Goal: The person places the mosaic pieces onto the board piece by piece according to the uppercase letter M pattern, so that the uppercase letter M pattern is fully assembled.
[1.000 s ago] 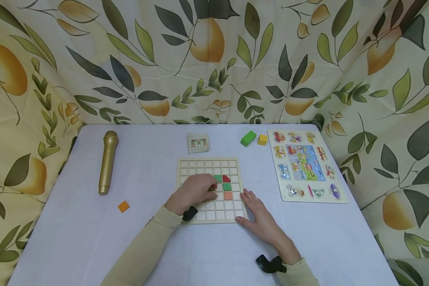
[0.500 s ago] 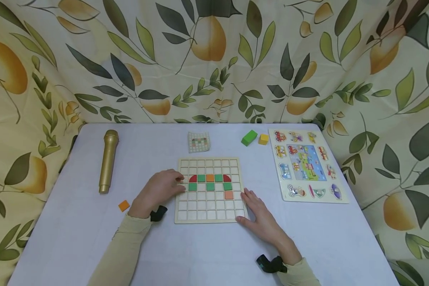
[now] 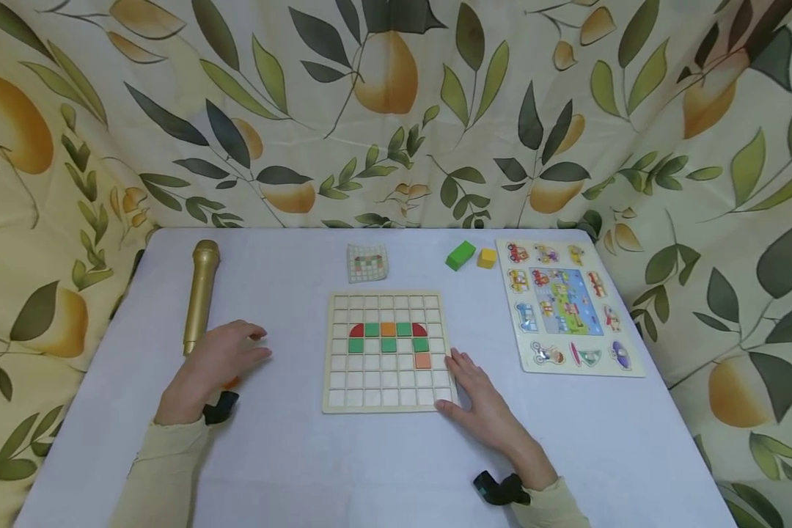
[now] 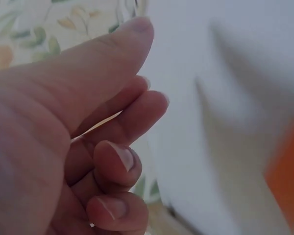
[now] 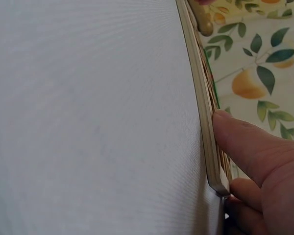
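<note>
A wooden grid board [image 3: 372,397] lies mid-table, with red, green and orange tiles [image 3: 387,329] set in two of its rows and a salmon-coloured square tile [image 3: 423,360] lower right. My right hand [image 3: 485,407] rests against the board's near right corner, fingers extended; in the right wrist view the thumb [image 5: 245,139] touches its edge. My left hand [image 3: 213,364] is left of the board, fingers loosely bent, holding nothing. Mostly hidden under it is an orange square tile [image 3: 232,383], blurred at the right edge of the left wrist view.
A gold microphone [image 3: 202,286] lies just beyond my left hand. Behind the board is a small pattern card [image 3: 367,263]. A green block [image 3: 460,255], a yellow block [image 3: 486,257] and a vehicle picture puzzle [image 3: 617,364] are at the back right. Patterned curtains surround the table.
My left hand has moved left off the board to above the loose orange tile, uncovering the tiles set in the grid. My right hand stays at the board's corner.
</note>
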A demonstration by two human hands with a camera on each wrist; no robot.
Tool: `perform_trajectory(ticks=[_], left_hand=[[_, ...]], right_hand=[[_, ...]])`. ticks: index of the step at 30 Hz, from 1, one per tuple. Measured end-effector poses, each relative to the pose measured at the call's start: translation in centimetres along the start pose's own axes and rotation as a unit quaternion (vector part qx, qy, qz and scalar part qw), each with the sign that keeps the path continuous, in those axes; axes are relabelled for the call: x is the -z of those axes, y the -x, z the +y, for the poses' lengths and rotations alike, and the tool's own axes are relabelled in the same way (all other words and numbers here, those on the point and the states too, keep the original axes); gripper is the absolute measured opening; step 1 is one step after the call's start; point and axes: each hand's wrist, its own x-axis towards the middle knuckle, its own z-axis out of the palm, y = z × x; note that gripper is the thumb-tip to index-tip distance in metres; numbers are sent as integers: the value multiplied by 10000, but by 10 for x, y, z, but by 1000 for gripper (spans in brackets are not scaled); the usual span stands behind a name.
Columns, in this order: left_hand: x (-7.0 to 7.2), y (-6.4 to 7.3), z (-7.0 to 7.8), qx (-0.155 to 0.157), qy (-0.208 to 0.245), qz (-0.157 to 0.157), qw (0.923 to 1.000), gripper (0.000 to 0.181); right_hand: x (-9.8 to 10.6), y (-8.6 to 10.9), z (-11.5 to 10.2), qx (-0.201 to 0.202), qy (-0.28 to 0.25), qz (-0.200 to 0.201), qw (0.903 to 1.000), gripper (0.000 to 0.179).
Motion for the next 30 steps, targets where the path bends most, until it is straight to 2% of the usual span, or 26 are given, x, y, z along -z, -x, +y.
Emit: perform_trajectory(ticks=[8, 12, 15, 19, 26, 30], left_hand=[[5, 27, -26, 253, 403, -253, 9985, 37], [4, 38, -29, 381, 512, -325, 9974, 39], [3, 45, -30, 403, 425, -275, 9979, 41], [1, 51, -31, 351, 278, -160, 9989, 40], [-1, 55, -34, 645, 391, -108, 9971, 29], [-1, 54, -33, 616, 335, -87, 9975, 26]], right_hand=[[2, 1, 1, 32, -67, 59, 10000, 85], [2, 0, 0, 24, -47, 55, 10000, 85], [2, 0, 0, 19, -31, 42, 10000, 85], [1, -1, 1, 42, -26, 36, 10000, 85], [0, -1, 2, 85, -29, 32, 10000, 84], [-1, -1, 2, 87, -24, 17, 10000, 84]])
